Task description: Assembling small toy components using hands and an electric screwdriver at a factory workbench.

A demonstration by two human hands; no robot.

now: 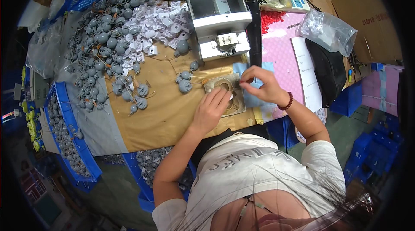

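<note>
A metal fixture block [239, 108] with hollowed recesses lies on the table edge in front of me. Bent over its left side, my left hand [212, 108] has its fingers together and their tips down in the recess. A small white bit shows by those fingertips; what they press or hold is mostly hidden. Just above the block's right side, my right hand [263, 86] pinches a small red piece between thumb and fingers. Left of the block, several grey round parts with thin wires [185, 86] lie on the brown table covering [151, 131].
A silver machine [218, 19] stands behind the block, beside a black post [255, 36]. Heaps of grey wired parts [101, 36] and white plastic pieces [149, 23] spread to the left. Red pieces [271, 20], a paper sheet [306, 73] and a black pouch [325, 73] lie right.
</note>
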